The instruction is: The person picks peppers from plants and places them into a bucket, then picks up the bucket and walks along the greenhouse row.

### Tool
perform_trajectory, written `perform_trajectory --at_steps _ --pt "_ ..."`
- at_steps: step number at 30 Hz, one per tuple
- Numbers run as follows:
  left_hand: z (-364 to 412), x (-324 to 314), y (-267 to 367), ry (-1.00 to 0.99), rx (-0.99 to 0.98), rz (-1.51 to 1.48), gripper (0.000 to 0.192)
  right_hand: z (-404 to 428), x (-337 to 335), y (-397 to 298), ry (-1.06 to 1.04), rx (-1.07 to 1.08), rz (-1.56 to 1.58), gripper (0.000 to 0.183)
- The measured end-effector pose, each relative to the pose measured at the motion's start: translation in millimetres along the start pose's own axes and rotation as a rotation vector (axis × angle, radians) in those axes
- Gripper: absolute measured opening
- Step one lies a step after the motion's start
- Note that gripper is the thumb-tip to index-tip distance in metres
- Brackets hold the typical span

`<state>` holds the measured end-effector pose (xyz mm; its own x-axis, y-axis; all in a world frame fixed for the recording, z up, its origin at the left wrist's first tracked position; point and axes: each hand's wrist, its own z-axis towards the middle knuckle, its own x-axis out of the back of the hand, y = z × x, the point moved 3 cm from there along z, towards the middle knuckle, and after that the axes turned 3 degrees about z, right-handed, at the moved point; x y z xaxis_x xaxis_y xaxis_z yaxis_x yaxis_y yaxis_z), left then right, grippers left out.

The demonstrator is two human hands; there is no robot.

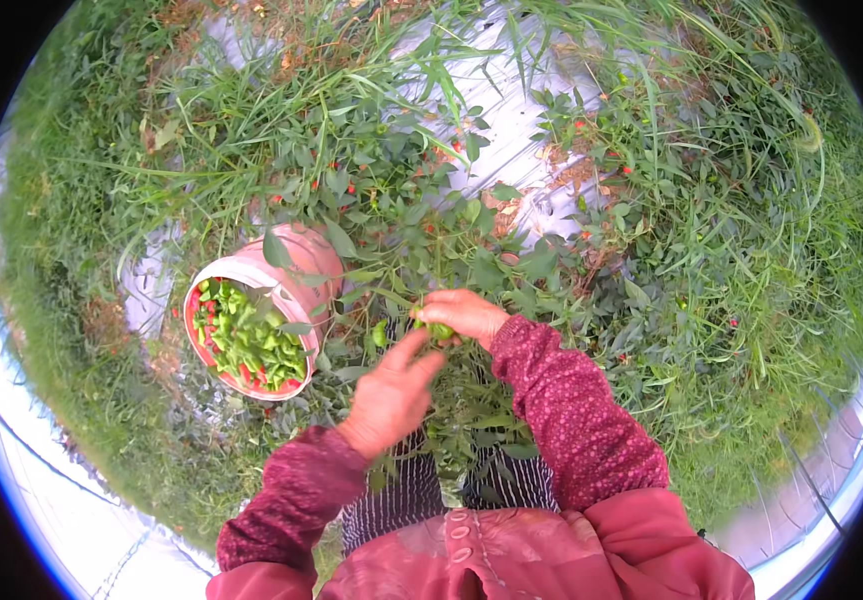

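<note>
My right hand (465, 313) is closed around green peppers (440, 331), which show beneath its fingers. Just below and to the left, my left hand (392, 394) reaches up, slightly blurred, with its index finger close to those peppers. Whether its fingertips grip anything is hidden. Another green pepper (379, 334) hangs among the leaves left of both hands. Around my hands spreads a leafy pepper plant (431, 247). To the left, a pale pinkish bucket (304, 259) leans with its mouth towards me, holding many green peppers (251, 330) and some red peppers (210, 319).
Pepper plants and tall grass (746, 187) grow thickly on both sides. Pale plastic mulch film (506, 67) shows between them ahead, with red peppers (580, 124) scattered among the foliage. Thin curved rods (810, 480) stand at the lower right. Foliage overlaps the bucket's side.
</note>
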<state>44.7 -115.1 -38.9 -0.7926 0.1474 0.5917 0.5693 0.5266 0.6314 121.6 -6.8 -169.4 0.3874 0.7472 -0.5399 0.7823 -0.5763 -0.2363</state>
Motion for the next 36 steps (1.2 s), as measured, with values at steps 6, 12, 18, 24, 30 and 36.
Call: perform_trajectory --at_steps 6,12,18,24,30,36 --pt "23 49 -27 0.225 0.133 -0.292 0.045 -6 -17 -3 0.028 -0.072 0.028 0.039" --pt "-11 37 -43 0.433 0.208 -0.491 0.037 -10 -53 -42 -0.117 0.086 0.017 0.035" --pt "-117 83 -112 0.599 0.564 -0.582 0.019 14 -157 -74 -0.309 0.163 -0.073 0.041" --pt "-165 120 -216 0.821 0.805 -0.412 0.022 89 -263 -65 -0.349 0.246 -0.097 0.077" --pt "-174 111 -265 0.809 0.789 -0.196 0.03 102 -275 -60 -0.374 0.266 -0.067 0.066" --pt "-187 132 -265 0.905 0.796 -0.292 0.023 80 -185 -98 -0.092 0.297 -0.102 0.034"
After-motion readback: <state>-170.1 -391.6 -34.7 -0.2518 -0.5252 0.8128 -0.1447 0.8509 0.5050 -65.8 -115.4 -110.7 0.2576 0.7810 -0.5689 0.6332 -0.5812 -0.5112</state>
